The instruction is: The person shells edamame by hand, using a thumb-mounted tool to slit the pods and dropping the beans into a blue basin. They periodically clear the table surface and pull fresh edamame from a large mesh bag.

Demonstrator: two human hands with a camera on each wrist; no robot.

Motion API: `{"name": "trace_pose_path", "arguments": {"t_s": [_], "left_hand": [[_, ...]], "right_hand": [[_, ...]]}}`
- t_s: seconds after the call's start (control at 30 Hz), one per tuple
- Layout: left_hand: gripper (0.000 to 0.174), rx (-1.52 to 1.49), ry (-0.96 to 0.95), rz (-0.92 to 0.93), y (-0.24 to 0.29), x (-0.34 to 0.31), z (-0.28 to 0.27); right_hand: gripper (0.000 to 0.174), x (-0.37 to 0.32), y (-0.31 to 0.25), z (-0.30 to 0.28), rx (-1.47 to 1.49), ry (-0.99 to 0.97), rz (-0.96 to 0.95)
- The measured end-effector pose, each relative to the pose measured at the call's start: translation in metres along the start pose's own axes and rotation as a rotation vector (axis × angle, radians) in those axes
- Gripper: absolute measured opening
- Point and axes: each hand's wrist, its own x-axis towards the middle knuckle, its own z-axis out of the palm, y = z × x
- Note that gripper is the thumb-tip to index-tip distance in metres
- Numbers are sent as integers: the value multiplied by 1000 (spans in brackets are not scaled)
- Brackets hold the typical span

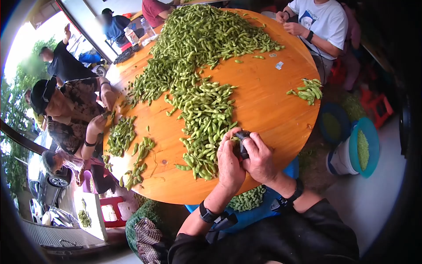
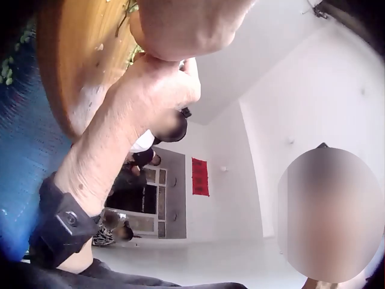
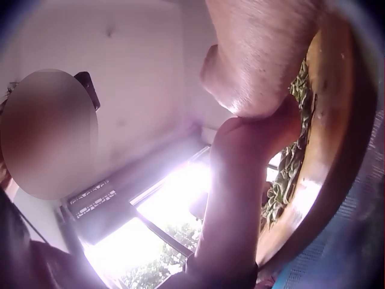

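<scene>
Over the near edge of the round table, my left hand [image 1: 231, 165] and right hand [image 1: 260, 159] meet with fingers curled inward. Between the fingertips a bit of green pod [image 1: 236, 140] shows, mostly hidden by the fingers. Something black [image 1: 243, 152] wraps or lies against the right thumb and forefinger; I cannot tell exactly what it is. Just left of my hands spreads a long heap of green soybean pods [image 1: 204, 114]. Below the table edge, a blue basket [image 1: 288, 174] contains shelled green beans [image 1: 248, 200]. Both wrist views show the hands together, their fingertips largely hidden.
The big pod pile [image 1: 198, 35] covers the far side of the wooden table [image 1: 272, 97]. Smaller pod clusters [image 1: 310, 91] lie near its edges. People sit around it, one at left [image 1: 74, 110], another opposite in a white shirt [image 1: 323, 22]. A bucket [image 1: 342, 156] and teal basin [image 1: 373, 145] stand right.
</scene>
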Motion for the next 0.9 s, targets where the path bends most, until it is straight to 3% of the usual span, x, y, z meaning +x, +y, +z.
{"name": "trace_pose_path", "arguments": {"t_s": [0.07, 0.13, 0.3, 0.47, 0.57, 0.63, 0.7, 0.83, 0.9], "left_hand": [[28, 0, -40, -34, 0, 0, 5], [32, -302, 73, -114, -2, -1, 15], [28, -203, 28, -98, -7, -1, 8], [20, -319, 35, -78, -15, -4, 9], [15, -191, -131, -39, -3, -5, 0], [15, -58, -118, -38, -1, -5, -10], [15, 111, -123, -80, 10, -5, -19], [13, -8, -111, -182, 19, -10, -20], [14, -36, -82, -183, 21, -13, -14]], "right_hand": [[43, -1, 3, -1, -26, -6, 21], [42, -1, 2, -5, -131, -20, -38], [41, -1, 3, -3, -78, -18, -37], [39, -1, 9, -5, 68, 1, 113], [33, 2, 6, -9, 154, 23, 171], [28, 3, 5, -12, 202, 7, 210], [16, 3, 5, -15, 506, -111, 513], [13, 2, 12, -12, 800, -201, 713], [14, 4, 9, -14, 766, -204, 709]]}}
